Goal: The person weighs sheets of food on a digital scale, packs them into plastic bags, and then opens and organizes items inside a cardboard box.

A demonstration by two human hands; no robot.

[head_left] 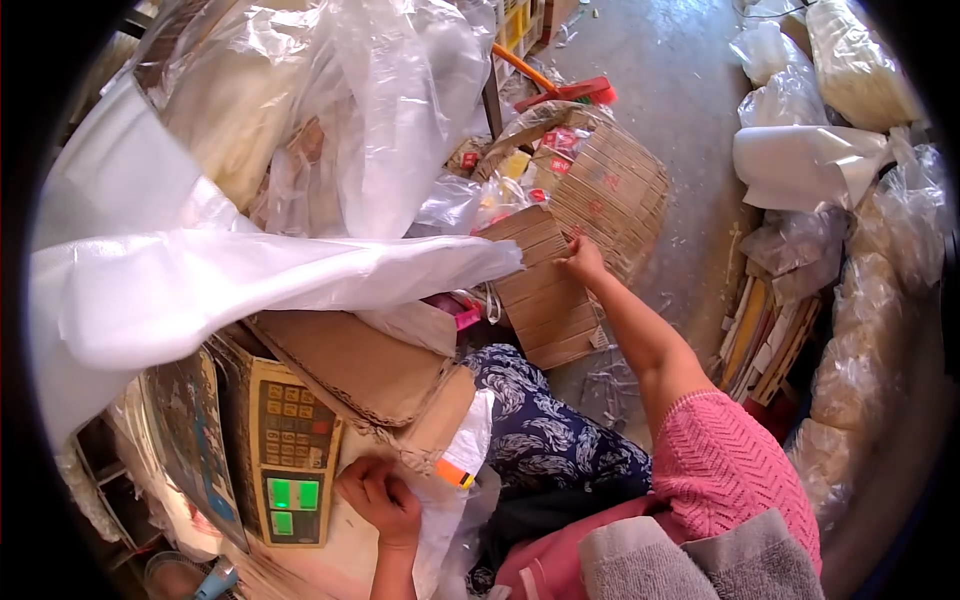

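My right hand [583, 262], arm stretched forward, pinches the edge of a flat brown cardboard piece [545, 305] low in front of me. My left hand [380, 497] rests on the worktop with its fingers curled in; I see nothing in them. Just left of it stands a weighing scale [292, 455] with a keypad and lit green displays. Folded cardboard [360, 360] lies beyond that hand, over the top of the scale. White plastic film [250, 290] stretches across from the left, its tip close to the cardboard in my right hand.
Behind the held piece is a large cardboard sheet [610, 185] beside mixed scraps. A red broom [585, 92] lies further back on the concrete floor [690, 150]. Clear plastic bags [860, 330] and stacked flat boards [770, 340] line the right side. Plastic sheeting [370, 110] hangs at upper left.
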